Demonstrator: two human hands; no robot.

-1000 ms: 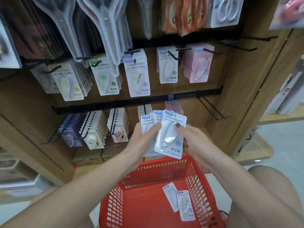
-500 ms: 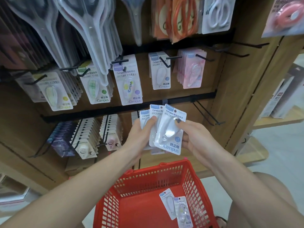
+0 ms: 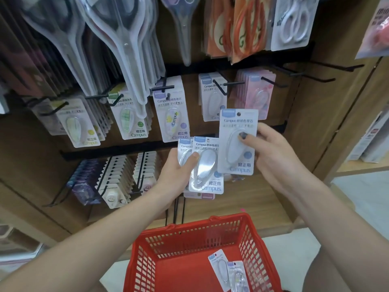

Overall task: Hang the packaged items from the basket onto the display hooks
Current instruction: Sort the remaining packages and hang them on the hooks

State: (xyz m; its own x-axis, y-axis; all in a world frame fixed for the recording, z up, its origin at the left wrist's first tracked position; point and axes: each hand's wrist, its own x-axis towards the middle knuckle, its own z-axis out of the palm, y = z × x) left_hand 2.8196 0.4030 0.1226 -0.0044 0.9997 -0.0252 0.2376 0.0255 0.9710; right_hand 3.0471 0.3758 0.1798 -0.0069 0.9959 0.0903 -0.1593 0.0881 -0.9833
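1. My right hand (image 3: 271, 152) pinches one blue-topped pack (image 3: 236, 142), thumb on its blister, upright.
2. My left hand (image 3: 179, 175) grips a fanned stack of packs (image 3: 207, 165), thumb across the front one, at 8 o'clock of the single pack.
3. Since half a second ago: the single pack has lifted clear of the stack.
4. Matching packs on a display hook (image 3: 220, 89), 12 o'clock.
5. Red basket (image 3: 189, 230) at 6 o'clock, two packs (image 3: 228, 270) inside.
6. Wooden display panel (image 3: 315, 114); scissors (image 3: 126, 39) hang above.
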